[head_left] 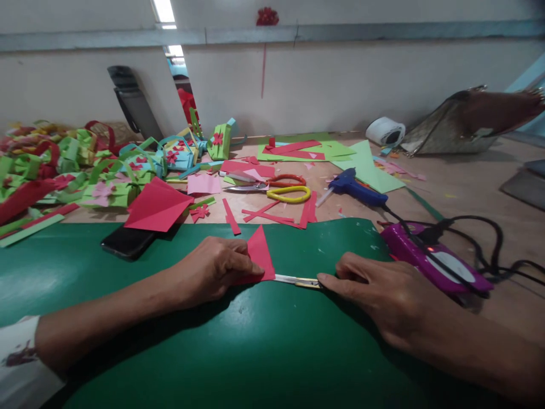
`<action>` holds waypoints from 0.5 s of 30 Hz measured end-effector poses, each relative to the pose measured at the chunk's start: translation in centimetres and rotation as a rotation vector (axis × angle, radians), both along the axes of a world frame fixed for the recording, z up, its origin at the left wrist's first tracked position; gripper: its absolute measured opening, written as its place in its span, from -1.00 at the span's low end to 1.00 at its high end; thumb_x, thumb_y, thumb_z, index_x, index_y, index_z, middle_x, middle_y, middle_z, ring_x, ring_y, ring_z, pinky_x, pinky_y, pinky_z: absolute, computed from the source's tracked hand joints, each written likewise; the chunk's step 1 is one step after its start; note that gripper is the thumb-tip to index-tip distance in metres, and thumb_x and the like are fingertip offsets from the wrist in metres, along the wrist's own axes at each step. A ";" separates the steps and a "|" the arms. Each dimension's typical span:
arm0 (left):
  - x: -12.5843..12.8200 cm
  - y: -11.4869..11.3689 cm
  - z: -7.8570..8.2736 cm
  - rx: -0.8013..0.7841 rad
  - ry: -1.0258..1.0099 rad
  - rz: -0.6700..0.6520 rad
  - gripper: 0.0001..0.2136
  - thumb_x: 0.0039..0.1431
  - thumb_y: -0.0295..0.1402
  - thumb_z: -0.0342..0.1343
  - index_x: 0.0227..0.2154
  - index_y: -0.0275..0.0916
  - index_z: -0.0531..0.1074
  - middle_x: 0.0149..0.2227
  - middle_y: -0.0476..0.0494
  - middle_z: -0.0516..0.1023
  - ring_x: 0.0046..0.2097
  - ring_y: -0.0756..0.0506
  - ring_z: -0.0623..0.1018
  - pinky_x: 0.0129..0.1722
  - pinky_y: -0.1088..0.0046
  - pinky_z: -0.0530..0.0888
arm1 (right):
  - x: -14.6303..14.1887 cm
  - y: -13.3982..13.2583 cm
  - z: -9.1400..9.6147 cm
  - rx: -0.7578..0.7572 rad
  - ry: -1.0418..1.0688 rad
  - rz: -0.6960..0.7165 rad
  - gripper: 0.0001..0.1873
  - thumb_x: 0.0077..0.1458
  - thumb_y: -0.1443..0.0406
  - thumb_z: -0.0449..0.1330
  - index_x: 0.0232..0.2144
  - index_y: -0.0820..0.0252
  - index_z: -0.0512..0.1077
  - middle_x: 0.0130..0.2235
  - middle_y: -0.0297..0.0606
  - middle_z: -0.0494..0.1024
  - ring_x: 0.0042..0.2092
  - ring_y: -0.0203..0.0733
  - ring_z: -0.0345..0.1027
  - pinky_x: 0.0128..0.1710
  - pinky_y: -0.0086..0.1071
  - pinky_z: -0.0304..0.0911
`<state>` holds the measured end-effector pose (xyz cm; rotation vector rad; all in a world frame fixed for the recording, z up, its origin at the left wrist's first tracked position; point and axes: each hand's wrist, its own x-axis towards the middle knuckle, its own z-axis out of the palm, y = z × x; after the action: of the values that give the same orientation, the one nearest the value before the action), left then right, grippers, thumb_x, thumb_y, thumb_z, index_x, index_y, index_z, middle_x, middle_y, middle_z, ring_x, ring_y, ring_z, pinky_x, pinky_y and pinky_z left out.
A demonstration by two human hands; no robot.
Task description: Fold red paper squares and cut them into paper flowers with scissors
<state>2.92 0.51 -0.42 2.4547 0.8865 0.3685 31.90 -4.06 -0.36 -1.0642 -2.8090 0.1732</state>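
My left hand (213, 268) pinches a small folded red paper piece (260, 255) against the green mat (238, 352). My right hand (374, 292) is closed around the handle of a thin metal cutting tool (296, 280), whose blade tip reaches under the red paper's lower right corner. Both hands rest low on the mat, about a hand's width apart.
A black phone (126, 241) and a red paper sheet (156, 205) lie at the mat's far left edge. Yellow-handled scissors (284, 194), a blue glue gun (355, 189), red strips, a purple power strip (434, 261) with cables, and a pile of paper baskets (85, 170) surround it.
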 end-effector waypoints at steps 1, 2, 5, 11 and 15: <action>0.0 0.0 0.0 0.000 -0.003 -0.002 -0.79 0.23 -0.39 0.02 -0.35 -0.21 0.58 -0.49 -0.02 0.38 -0.47 0.06 0.36 -0.50 0.58 0.21 | -0.1 0.0 0.0 -0.010 0.000 -0.004 -0.39 -0.10 0.59 -0.03 0.00 0.08 0.33 -0.34 -0.25 0.35 -0.45 -0.18 0.26 -0.50 -0.38 0.07; 0.0 0.0 -0.1 0.001 -0.006 -0.003 -0.79 0.23 -0.38 0.02 -0.35 -0.21 0.58 -0.49 -0.02 0.38 -0.47 0.06 0.36 -0.50 0.58 0.21 | -0.2 0.1 0.0 -0.016 0.000 -0.007 -0.39 -0.09 0.59 -0.03 0.00 0.08 0.33 -0.34 -0.25 0.35 -0.45 -0.18 0.26 -0.49 -0.38 0.07; -0.1 0.0 0.0 0.004 -0.004 -0.006 -0.78 0.24 -0.38 0.01 -0.34 -0.21 0.57 -0.49 -0.02 0.37 -0.47 0.06 0.35 -0.51 0.57 0.20 | -0.6 0.2 0.1 -0.026 0.005 -0.001 -0.43 -0.05 0.58 -0.03 0.01 0.10 0.32 -0.32 -0.24 0.35 -0.41 -0.16 0.27 -0.47 -0.37 0.10; -0.1 0.0 0.1 -0.021 0.014 -0.004 -0.77 0.25 -0.39 -0.01 -0.32 -0.20 0.57 -0.47 -0.03 0.39 -0.45 0.04 0.36 -0.48 0.55 0.22 | -0.7 0.3 0.0 -0.006 -0.008 0.037 -0.37 -0.14 0.58 0.00 0.01 0.09 0.31 -0.34 -0.25 0.34 -0.45 -0.16 0.25 -0.51 -0.36 0.05; -0.2 0.0 -0.1 -0.039 -0.017 0.001 -0.78 0.24 -0.38 -0.01 -0.33 -0.19 0.57 -0.47 -0.02 0.38 -0.45 0.05 0.36 -0.49 0.56 0.22 | -1.7 0.6 0.3 -0.028 0.010 0.044 -0.42 -0.10 0.58 0.00 -0.01 0.15 0.36 -0.34 -0.21 0.36 -0.43 -0.15 0.27 -0.50 -0.35 0.09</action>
<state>2.77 0.54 -0.48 2.4119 0.8802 0.3685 30.22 -3.47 -0.04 -1.0041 -2.8306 0.2222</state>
